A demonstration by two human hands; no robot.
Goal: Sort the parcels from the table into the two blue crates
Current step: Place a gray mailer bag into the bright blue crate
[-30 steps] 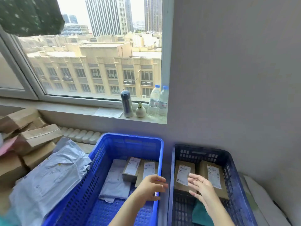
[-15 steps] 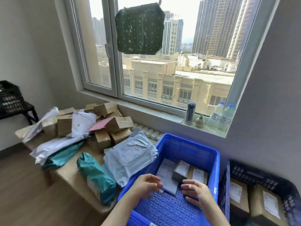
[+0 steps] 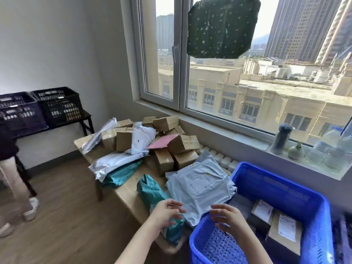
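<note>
Below the window (image 3: 182, 73), the bench (image 3: 129, 189) is carrying piled parcels (image 3: 182, 143). Both grips are hanging wide and empty: the left grip (image 3: 165, 212) over a teal mailer (image 3: 150, 189), the right grip (image 3: 228, 218) over the blue crate (image 3: 276, 180).

One wide-angle camera, worn on the person's head, looks forward and down. The left hand (image 3: 167, 212) and right hand (image 3: 228, 218) show at the bottom edge, nearest the lens. The table (image 3: 128, 189) fills the middle of the frame, a blue crate (image 3: 282, 185) the lower right, the window (image 3: 228, 88) the upper right, farther off. Edges blur and bend.
</note>
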